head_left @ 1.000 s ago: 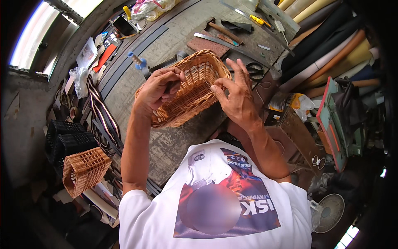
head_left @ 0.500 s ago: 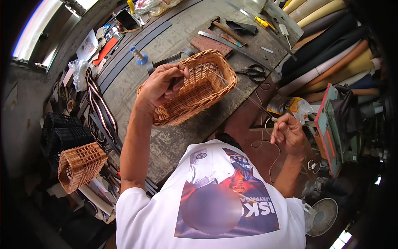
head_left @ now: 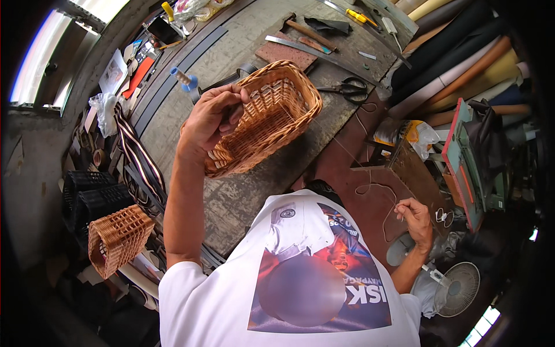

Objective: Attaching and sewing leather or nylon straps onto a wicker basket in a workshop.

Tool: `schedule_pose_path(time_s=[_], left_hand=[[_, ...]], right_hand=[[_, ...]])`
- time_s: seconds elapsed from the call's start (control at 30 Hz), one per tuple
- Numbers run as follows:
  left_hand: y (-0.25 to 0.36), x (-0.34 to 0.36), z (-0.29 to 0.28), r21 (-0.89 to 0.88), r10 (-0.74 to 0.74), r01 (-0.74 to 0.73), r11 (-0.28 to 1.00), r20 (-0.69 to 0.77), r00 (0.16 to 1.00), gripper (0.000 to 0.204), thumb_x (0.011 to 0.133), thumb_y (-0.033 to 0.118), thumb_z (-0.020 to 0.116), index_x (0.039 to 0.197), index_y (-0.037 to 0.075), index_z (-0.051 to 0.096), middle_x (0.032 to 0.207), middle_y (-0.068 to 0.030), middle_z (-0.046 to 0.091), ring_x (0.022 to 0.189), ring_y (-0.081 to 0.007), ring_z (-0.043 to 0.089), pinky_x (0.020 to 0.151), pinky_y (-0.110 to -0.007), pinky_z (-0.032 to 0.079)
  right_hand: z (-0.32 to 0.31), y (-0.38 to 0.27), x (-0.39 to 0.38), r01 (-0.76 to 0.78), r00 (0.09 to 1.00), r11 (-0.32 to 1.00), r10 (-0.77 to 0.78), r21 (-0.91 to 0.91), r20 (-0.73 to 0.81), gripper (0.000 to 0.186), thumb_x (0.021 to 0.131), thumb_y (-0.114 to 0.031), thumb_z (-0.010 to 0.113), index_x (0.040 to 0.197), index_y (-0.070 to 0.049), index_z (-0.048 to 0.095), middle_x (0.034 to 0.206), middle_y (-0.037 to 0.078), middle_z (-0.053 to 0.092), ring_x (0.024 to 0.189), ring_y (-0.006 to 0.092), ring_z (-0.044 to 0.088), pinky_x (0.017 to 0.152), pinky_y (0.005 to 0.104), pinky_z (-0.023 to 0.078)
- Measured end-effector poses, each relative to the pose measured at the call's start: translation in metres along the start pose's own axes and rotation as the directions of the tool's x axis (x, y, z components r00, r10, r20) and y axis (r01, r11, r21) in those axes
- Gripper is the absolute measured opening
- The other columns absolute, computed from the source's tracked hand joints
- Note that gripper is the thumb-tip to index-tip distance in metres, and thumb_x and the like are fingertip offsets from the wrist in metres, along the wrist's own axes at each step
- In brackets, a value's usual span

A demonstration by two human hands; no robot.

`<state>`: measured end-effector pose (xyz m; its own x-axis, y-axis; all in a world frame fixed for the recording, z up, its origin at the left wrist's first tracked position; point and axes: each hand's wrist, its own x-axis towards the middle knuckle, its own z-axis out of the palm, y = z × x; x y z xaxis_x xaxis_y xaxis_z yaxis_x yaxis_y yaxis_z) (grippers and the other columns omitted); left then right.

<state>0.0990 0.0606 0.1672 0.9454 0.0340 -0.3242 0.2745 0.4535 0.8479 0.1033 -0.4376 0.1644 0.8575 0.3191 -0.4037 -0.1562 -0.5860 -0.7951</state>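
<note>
Flanking scuffed table point(head_left: 225, 205): coloured rolls point(head_left: 448, 72); right hand point(head_left: 416, 221) pinching thread point(head_left: 347, 152), left hand point(head_left: 215, 115) at basket point(head_left: 263, 151), grip unclear.

Look at this: glossy woven wicker on the basket point(head_left: 266, 149), rough, scuffed, matt tabletop point(head_left: 228, 211) beneath, smooth metal ruler point(head_left: 289, 43) far off, crinkly clear plastic bag point(head_left: 104, 113) left, soft cloth shirt point(head_left: 193, 306) near!

White capital letters point(head_left: 365, 294), small round emblem point(head_left: 287, 213), both on white shirt point(head_left: 225, 295)
</note>
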Motion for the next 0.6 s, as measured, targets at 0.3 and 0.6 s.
schedule_pose_path(time_s=[0.3, 0.6], left_hand=[[-0.001, -0.001, -0.004, -0.003, 0.023, -0.023, 1.0, 0.029, 0.999, 0.015, 0.096, 0.013, 0.048, 0.091, 0.002, 0.057, 0.053, 0.0011, 0.046, 0.038, -0.0034, 0.034, 0.035, -0.018, 0.027], [-0.014, 0.001, 0.007, 0.169, 0.084, -0.061, 0.984, -0.136, 0.987, 0.015, 0.096, 0.012, 0.048, 0.091, 0.001, 0.057, 0.062, -0.0028, 0.056, 0.042, -0.006, 0.046, 0.038, -0.019, 0.039]], right_hand=[[-0.06, 0.135, -0.047, -0.152, 0.945, 0.985, 0.119, -0.087, -0.305, 0.013, 0.091, -0.012, 0.057, 0.088, 0.0, 0.06, 0.073, 0.004, 0.059, 0.065, 0.0109, 0.054, 0.063, 0.025, 0.044], [-0.057, 0.208, -0.074, -0.277, 0.906, 0.943, 0.321, 0.187, -0.276, 0.015, 0.09, -0.016, 0.062, 0.092, -0.001, 0.061, 0.075, 0.003, 0.059, 0.07, 0.0124, 0.059, 0.071, 0.026, 0.049]])
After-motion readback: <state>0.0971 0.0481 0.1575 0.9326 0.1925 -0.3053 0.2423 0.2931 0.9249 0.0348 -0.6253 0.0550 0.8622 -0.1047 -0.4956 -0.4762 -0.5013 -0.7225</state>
